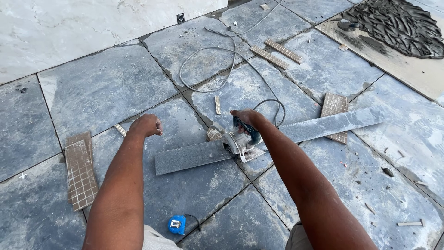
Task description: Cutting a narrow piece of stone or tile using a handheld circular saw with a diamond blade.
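While right hand (245,116) grips cutter (240,139), cord (222,55) possibly loose.

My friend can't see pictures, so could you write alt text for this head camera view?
Seen from above, a person's right hand grips a corded tile saw on a long grey tile strip lying on a blue-grey tiled floor. The left hand is a fist held near the strip. A blue tape measure lies close by.
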